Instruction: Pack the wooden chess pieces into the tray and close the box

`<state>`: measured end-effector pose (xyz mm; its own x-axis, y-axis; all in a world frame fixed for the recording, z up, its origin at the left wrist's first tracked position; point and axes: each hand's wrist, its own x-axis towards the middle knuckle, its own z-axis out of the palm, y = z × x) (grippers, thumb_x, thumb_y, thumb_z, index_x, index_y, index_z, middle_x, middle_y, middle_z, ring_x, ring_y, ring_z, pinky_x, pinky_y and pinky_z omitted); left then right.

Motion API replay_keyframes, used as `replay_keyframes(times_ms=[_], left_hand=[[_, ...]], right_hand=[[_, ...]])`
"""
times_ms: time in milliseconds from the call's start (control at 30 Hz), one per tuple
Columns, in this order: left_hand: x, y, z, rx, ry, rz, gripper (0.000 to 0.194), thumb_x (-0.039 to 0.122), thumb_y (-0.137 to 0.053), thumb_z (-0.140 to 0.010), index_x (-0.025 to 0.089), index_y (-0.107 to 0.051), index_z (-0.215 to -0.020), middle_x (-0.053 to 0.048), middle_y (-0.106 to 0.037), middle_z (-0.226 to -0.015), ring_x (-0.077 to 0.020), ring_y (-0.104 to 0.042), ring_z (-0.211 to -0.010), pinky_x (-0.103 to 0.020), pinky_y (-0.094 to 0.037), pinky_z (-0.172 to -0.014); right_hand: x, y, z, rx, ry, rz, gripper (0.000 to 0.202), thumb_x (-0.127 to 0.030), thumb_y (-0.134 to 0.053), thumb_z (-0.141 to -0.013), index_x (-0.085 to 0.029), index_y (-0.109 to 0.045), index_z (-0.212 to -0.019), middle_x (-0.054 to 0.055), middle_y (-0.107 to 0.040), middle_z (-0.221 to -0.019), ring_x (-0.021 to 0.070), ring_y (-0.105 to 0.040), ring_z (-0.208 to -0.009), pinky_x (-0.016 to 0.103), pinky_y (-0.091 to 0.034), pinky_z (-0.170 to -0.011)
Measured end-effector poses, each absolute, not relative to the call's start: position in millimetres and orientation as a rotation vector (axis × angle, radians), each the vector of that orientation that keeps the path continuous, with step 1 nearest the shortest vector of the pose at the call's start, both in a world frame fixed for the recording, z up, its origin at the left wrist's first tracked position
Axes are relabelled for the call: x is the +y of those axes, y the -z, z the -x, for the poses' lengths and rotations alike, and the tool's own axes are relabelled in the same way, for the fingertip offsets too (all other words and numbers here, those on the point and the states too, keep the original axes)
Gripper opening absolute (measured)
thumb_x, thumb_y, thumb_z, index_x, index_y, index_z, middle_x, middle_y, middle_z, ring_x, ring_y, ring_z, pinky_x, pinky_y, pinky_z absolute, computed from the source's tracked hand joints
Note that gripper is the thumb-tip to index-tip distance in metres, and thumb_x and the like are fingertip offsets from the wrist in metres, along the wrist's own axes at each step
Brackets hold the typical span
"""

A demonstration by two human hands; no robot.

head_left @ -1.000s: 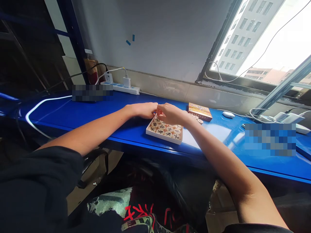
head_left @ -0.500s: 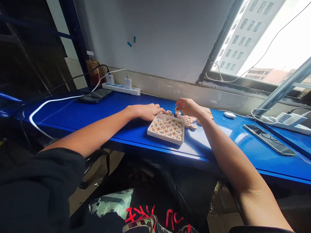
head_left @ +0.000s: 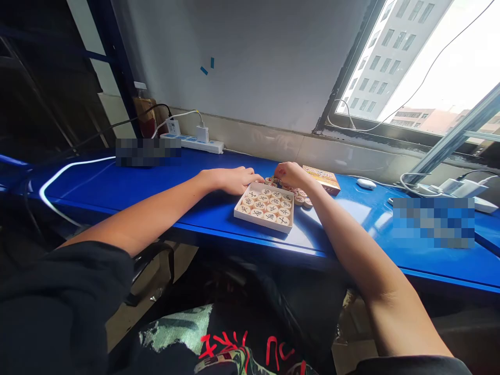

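A shallow white box (head_left: 262,224) stands on the blue table, holding rows of round wooden xiangqi pieces (head_left: 260,205) with dark characters. My left hand (head_left: 236,180) rests at the box's far left corner, palm down with fingers stretched out, the fingertips by loose pieces behind the box. My right hand (head_left: 291,174) is bent down over the loose red-marked pieces (head_left: 302,196) behind the box. Its fingers are pinched on a xiangqi piece, mostly hidden beneath them. The right wrist partly covers the loose group.
Behind my right wrist lies a printed carton (head_left: 324,179). A white mouse-like object (head_left: 366,183) sits further right. Power strips with plugs stand at the wall (head_left: 213,146) and far right (head_left: 484,204). A white cable (head_left: 58,179) runs along the left. Two patches are pixelated.
My right hand has come down and slightly left, lowering the piece among the loose ones. More of the printed carton shows. My left hand stays nearly in place; the view has shifted slightly.
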<state>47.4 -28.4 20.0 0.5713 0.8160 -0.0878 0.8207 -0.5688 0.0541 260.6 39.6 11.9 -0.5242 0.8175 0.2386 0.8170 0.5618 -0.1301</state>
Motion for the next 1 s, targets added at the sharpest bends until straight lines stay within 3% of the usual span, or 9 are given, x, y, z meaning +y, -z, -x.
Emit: replay_keyframes(times_ms=[133,300,500,633,800,1000], left_hand=[[-26.6,-18.7,-45.9,1.409,0.080,-2.701,0.065,0.055,-0.051,-0.082,0.033,-0.036,-0.141,-0.007,-0.050,-0.123,-0.0271,-0.044,-0.114,-0.035,-0.035,-0.098],[-29.7,-20.9,-48.8,1.426,0.092,-2.685,0.062,0.052,-0.049,-0.083,0.033,-0.037,-0.141,-0.007,-0.050,-0.122,-0.0263,-0.043,-0.114,-0.034,-0.035,-0.098],[-25.6,-17.1,-48.4,1.459,0.101,-2.710,0.045,0.043,-0.051,-0.082,0.028,-0.051,-0.125,-0.006,-0.053,-0.119,-0.0257,-0.046,-0.110,-0.034,-0.036,-0.097],[-23.9,-15.1,-45.2,1.516,0.100,-2.696,0.030,0.034,-0.051,-0.082,0.021,-0.055,-0.108,-0.007,-0.055,-0.112,-0.0240,-0.050,-0.103,-0.033,-0.040,-0.091],[-23.7,-15.0,-43.5,1.509,0.073,-2.684,0.026,0.034,-0.051,-0.081,0.021,-0.055,-0.103,-0.007,-0.055,-0.109,-0.0247,-0.052,-0.101,-0.033,-0.042,-0.087],[-25.5,-16.6,-44.4,1.553,0.025,-2.641,0.025,0.033,-0.055,-0.078,0.021,-0.057,-0.099,-0.006,-0.057,-0.106,-0.0236,-0.053,-0.097,-0.032,-0.042,-0.085]], right_hand=[[33.2,-18.1,-265.8,-2.637,0.085,1.386,0.029,-0.009,-0.051,-0.077,-0.019,-0.070,-0.096,0.007,-0.071,-0.096,0.0170,-0.064,-0.081,0.022,-0.043,-0.066],[8.8,-37.2,-270.0,-2.631,0.285,1.243,0.029,-0.020,-0.050,-0.085,-0.016,-0.066,-0.108,0.011,-0.066,-0.111,0.0246,-0.058,-0.104,0.030,-0.044,-0.078],[-33.8,-47.0,-243.2,-2.816,0.108,0.931,0.024,-0.019,-0.053,-0.085,-0.020,-0.066,-0.105,0.005,-0.068,-0.095,0.0184,-0.060,-0.086,0.027,-0.042,-0.069],[-44.0,-35.5,-229.9,-2.967,0.108,0.870,0.019,-0.020,-0.055,-0.083,-0.019,-0.066,-0.099,0.006,-0.066,-0.079,0.0231,-0.056,-0.095,0.029,-0.040,-0.069],[-38.7,-29.1,-229.3,-2.921,0.002,0.891,0.020,-0.027,-0.057,-0.082,-0.022,-0.063,-0.101,0.007,-0.065,-0.086,0.0259,-0.051,-0.105,0.031,-0.042,-0.071],[-39.6,-30.2,-230.5,-2.921,-0.073,0.908,0.028,-0.020,-0.059,-0.078,-0.022,-0.060,-0.106,0.007,-0.064,-0.090,0.0250,-0.051,-0.105,0.029,-0.044,-0.070]])
